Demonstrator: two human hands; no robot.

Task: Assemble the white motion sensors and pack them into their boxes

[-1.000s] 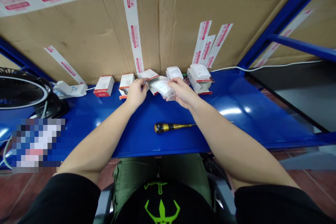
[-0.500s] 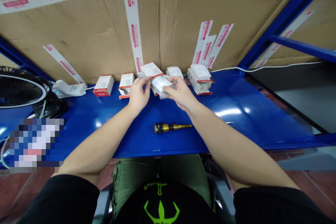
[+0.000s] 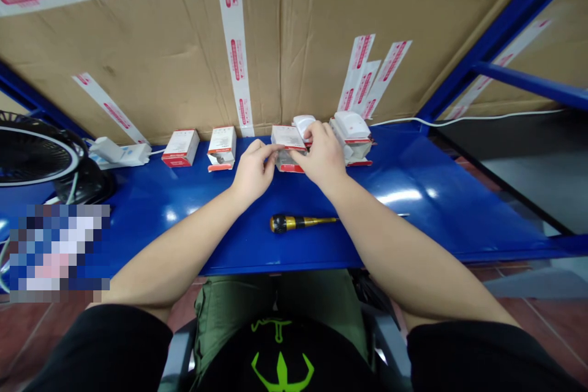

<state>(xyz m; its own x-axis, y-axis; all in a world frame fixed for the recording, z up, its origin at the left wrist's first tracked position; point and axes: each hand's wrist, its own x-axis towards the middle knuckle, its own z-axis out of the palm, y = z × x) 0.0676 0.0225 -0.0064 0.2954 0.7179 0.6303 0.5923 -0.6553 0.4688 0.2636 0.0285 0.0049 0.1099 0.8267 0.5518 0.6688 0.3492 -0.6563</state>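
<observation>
A small white-and-red cardboard box (image 3: 288, 136) lies on the blue table between my hands, its front end open with a red-edged flap low at the front. Clear plastic shows in the opening; what else is inside is hidden. My left hand (image 3: 254, 173) pinches the box's left front edge, fingers curled. My right hand (image 3: 324, 156) is closed about its right side, thumb at the opening and fingers bent over the edge. Just behind my right fingers is a white rounded plastic device (image 3: 303, 124), partly covered.
To the left stand an open box (image 3: 222, 144) and a closed box (image 3: 180, 147). At right, another white device (image 3: 353, 125) rests on an open box. A screwdriver (image 3: 303, 222) lies in front. A black fan (image 3: 37, 153) and power strip (image 3: 122, 155) occupy the left end.
The bagged white device, held before the box in my right hand, is out of sight now. The box has come down level and to the right, and both hands are at its front.
</observation>
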